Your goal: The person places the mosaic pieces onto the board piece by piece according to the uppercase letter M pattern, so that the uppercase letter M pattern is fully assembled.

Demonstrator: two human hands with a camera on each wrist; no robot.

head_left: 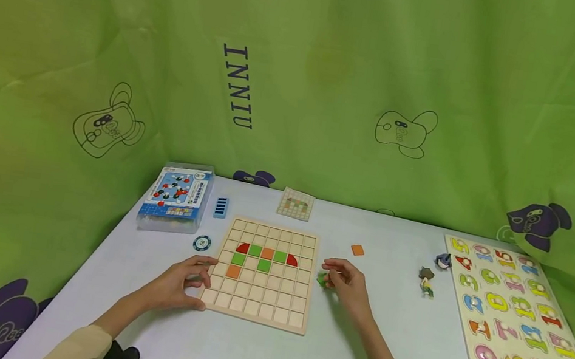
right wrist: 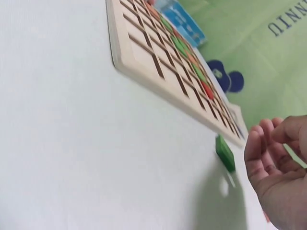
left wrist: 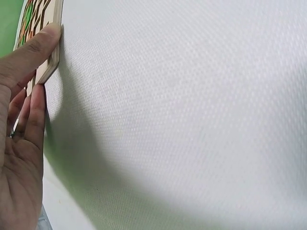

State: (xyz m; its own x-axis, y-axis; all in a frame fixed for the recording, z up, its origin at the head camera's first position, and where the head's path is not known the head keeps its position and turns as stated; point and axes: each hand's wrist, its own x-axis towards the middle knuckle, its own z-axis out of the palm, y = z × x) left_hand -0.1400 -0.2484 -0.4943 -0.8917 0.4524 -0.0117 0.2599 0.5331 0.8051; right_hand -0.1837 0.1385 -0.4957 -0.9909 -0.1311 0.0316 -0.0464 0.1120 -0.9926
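1. A small green tile (head_left: 322, 279) lay on the white table (head_left: 386, 340), just beside the right edge of the wooden grid board (head_left: 264, 274), with the right hand (head_left: 347, 283) close over it.
2. In the right wrist view the green tile (right wrist: 224, 153) lay flat with the fingers (right wrist: 261, 143) loosely curled near it but apart from it, so the right hand grasped nothing.
3. The left hand (head_left: 178, 287) rested against the board's near left corner; the left wrist view showed its thumb (left wrist: 33, 48) pressed to the board's edge (left wrist: 48, 69) and the other fingers straight, not wrapped around anything.
4. On the board sat a row of a red piece, green, orange and green tiles and another red piece, with two more green tiles and an orange tile (head_left: 233, 270) below.
5. A loose orange tile (head_left: 357, 250) lay on the table beyond the right hand.
6. Further back stood a pattern card (head_left: 295, 204), and to the left a blue box (head_left: 175, 197), a small blue block (head_left: 220, 207) and a round chip (head_left: 202, 243).
7. To the right lay a number puzzle board (head_left: 516, 316), with two small figures (head_left: 426, 282) near its left edge.
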